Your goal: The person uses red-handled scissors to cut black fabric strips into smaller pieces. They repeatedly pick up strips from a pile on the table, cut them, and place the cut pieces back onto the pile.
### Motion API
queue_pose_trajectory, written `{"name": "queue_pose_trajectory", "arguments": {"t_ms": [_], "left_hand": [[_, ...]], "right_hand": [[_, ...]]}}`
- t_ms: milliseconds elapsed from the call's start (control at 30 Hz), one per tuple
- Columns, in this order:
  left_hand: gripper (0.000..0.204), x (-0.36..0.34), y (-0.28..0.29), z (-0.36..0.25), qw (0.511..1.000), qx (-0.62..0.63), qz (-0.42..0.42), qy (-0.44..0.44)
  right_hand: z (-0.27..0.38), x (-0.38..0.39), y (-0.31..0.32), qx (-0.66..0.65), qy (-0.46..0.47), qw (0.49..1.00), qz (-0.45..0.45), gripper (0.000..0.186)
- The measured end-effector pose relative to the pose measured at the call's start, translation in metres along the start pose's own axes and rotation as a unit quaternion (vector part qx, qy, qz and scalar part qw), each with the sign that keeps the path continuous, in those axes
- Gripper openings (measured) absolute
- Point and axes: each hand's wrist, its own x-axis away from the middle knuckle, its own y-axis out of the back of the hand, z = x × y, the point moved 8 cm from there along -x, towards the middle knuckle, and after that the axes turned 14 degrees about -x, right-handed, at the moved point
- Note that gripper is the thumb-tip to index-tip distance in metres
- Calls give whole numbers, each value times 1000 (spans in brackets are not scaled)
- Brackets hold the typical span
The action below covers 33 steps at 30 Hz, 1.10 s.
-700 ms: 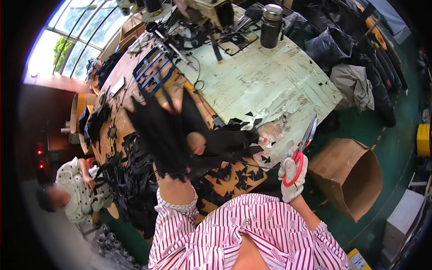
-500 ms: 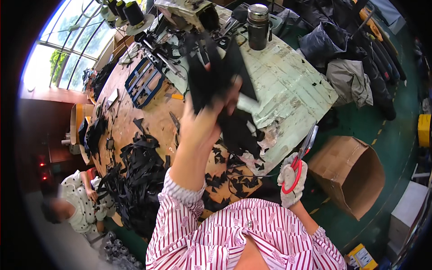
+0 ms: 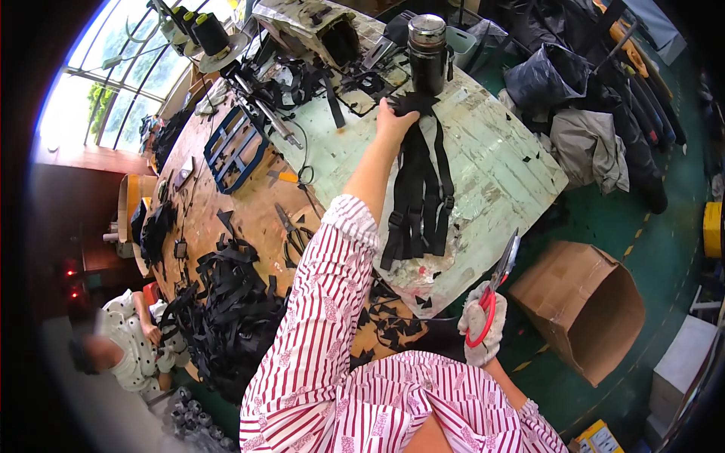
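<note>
Straps of black webbing (image 3: 413,177), clamped in left hand (image 3: 393,121) beside dark metal flask (image 3: 427,62), could topple it if pushed; white-gloved right hand (image 3: 484,325) grips red-handled scissors (image 3: 496,284).

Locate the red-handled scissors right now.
Head view, right of centre: the red-handled scissors are in the gloved right hand, blades pointing up, between the pale green tabletop and the cardboard box.
</note>
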Motion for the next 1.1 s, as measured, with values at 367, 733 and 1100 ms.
{"name": "queue_pose_trajectory", "arguments": {"t_ms": [367,733,1100], "left_hand": [[21,156,146,52,982,-5,-79,-174],[12,420,377,206,879,-43,-474,31],[47,423,419,293,752,-474,-408,209]], "right_hand": [[-26,-11,-67,125,-31,975,183,57],[-91,43,-141,229,-153,896,348,47],[-135,112,-178,329,-182,834,404,45]]}}
